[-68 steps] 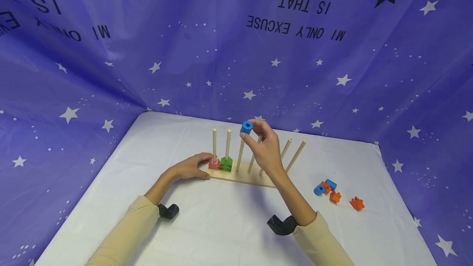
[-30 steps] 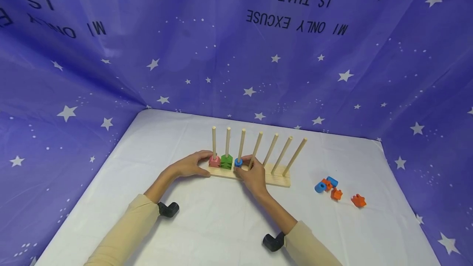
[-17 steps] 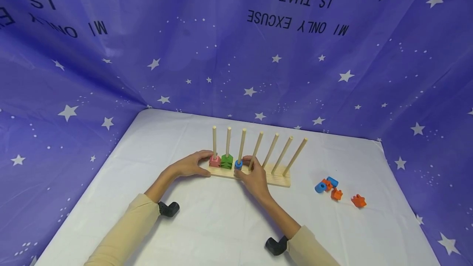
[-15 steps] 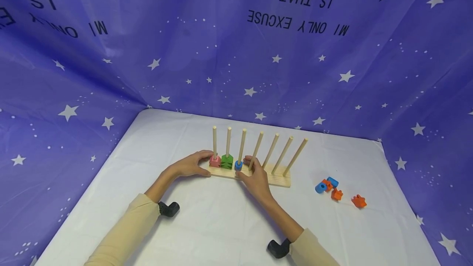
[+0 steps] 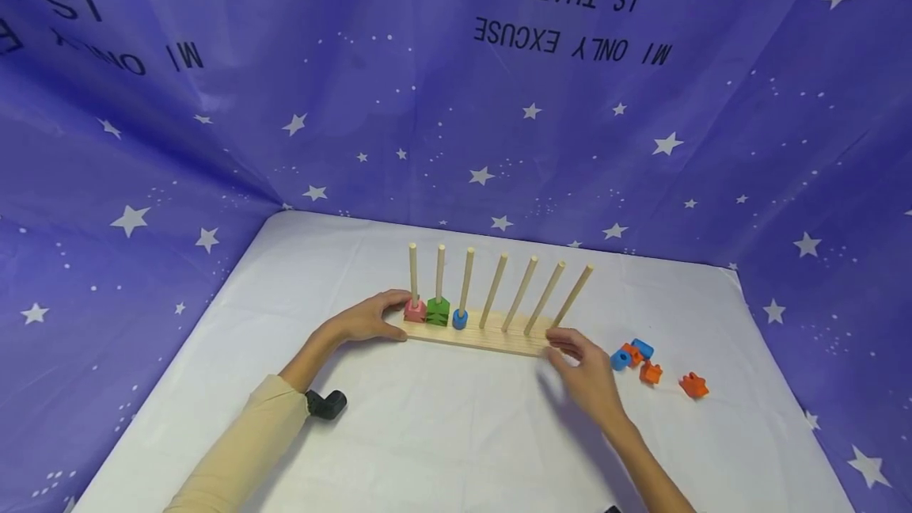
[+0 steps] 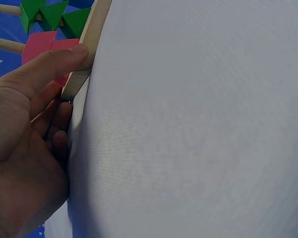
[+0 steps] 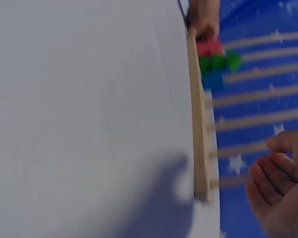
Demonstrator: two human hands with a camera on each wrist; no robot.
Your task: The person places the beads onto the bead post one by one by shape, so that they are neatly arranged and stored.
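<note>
A wooden peg board (image 5: pixel 499 341) with a row of upright pegs stands on the table. My left hand (image 5: pixel 365 319) grips its left end; the thumb (image 6: pixel 72 58) lies on the front edge and the fingers go round behind. Pink blocks (image 5: pixel 416 310) sit on the first peg, green blocks (image 5: pixel 438 312) on the second, and a blue cylinder (image 5: pixel 459 319) at the foot of the third. The other pegs are bare. My right hand (image 5: pixel 586 377) is by the board's right end, fingers loosely bent and nothing in them, as the right wrist view shows too.
Right of the board lie blue cylinders (image 5: pixel 621 359) and orange star-shaped pieces (image 5: pixel 651 373) in a loose group, with one orange star (image 5: pixel 694 385) farther right. A purple star-printed cloth (image 5: pixel 456 101) rises behind the white table (image 5: pixel 442 434).
My right hand lowered the blue cylinder down the third peg, let go of it, and moved right along the board to its far end. The left hand has kept its place.
</note>
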